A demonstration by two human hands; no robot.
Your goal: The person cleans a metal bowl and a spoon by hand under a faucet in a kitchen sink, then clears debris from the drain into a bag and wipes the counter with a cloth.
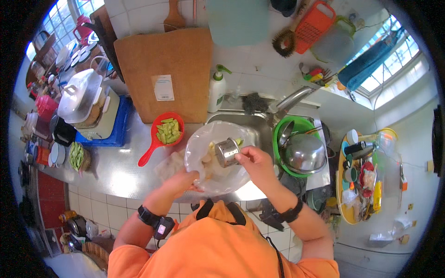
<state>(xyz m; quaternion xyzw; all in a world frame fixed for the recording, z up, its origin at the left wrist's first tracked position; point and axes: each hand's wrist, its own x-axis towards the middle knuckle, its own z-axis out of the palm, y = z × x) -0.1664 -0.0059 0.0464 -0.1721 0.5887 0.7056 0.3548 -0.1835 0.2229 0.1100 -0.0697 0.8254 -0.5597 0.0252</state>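
Observation:
A perforated stainless steel cup, likely a sink strainer [227, 153], is pinched in my right hand [256, 164] and tilted over a basin or bin lined with a clear plastic bag [198, 139]. My left hand [186, 180] grips the near left rim of that lined container. Inside it lie pale and green scraps [207, 163], too blurred to name. Left of the container, a red plastic scoop [148, 157] on the steel counter holds cut green beans [168, 131].
Behind the container are the sink [257, 120] and its faucet [295, 99]. A green basin [278, 153] with a metal bowl [303, 153] stands at right. A wooden cutting board [180, 69] leans on the wall beside a pump bottle [217, 92]. More green beans [76, 156] stand at left.

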